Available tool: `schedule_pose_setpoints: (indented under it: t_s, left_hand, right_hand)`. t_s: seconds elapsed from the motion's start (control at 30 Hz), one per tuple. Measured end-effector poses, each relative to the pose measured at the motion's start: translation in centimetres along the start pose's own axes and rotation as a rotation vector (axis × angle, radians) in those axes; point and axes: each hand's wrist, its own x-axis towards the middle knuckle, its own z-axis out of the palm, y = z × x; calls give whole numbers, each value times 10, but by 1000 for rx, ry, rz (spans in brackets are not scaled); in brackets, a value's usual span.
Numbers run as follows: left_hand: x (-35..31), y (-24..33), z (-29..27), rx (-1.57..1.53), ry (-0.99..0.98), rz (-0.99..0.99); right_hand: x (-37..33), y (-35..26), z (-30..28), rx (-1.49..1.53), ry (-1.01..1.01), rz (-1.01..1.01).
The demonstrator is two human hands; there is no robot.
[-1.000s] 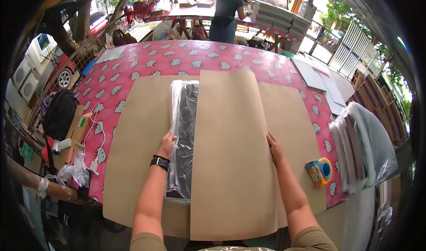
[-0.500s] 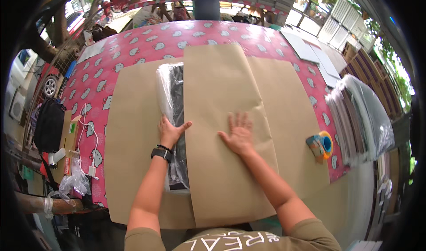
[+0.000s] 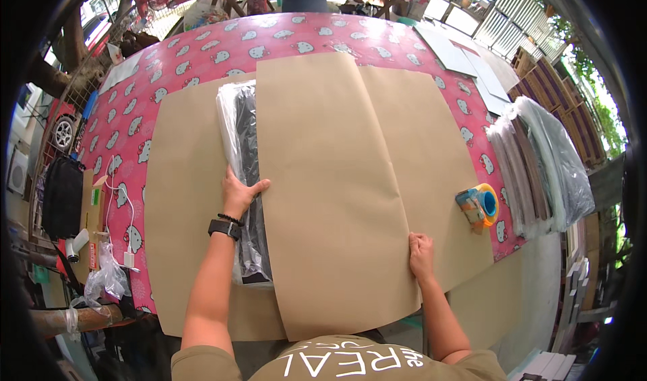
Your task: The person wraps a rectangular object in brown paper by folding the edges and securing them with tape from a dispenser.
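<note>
A pink table patterned with white cat faces spreads beneath a broad brown sheet. Across the sheet lies a long brown panel. A stack of clear-wrapped bundles stands at the table's right edge. On the sheet, a dark plastic-wrapped item shows along the panel's left edge. The left grip, thumb spread wide from the fingers, lies against the wrapping without closing on it, thumb tip at the panel's edge. The right grip curls at the panel's right edge; whether it pinches the panel cannot be told. A dark watch circles the left wrist.
</note>
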Motion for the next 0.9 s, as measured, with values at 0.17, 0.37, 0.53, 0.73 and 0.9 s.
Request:
schedule_pose_setpoints:
  t_s: [0.17,0.37,0.53,0.73,0.9]
  left_hand:
    - [-2,-10,-2,-17,30,21]
    - [-3,10,-6,-91,-9,70]
    - [-7,20,-12,-246,-113,-55]
    - [-6,12,-11,-200,-97,-20]
    - [-1,2,-6,-205,-90,24]
  right_hand:
    - [62,-16,36,-38,47,-54]
    - [224,-42,88,-119,-46,47]
    - [333,-109,114,-234,-38,154]
    - [357,-133,124,-251,51,64]
    - [261,-94,90,-537,-10,-98]
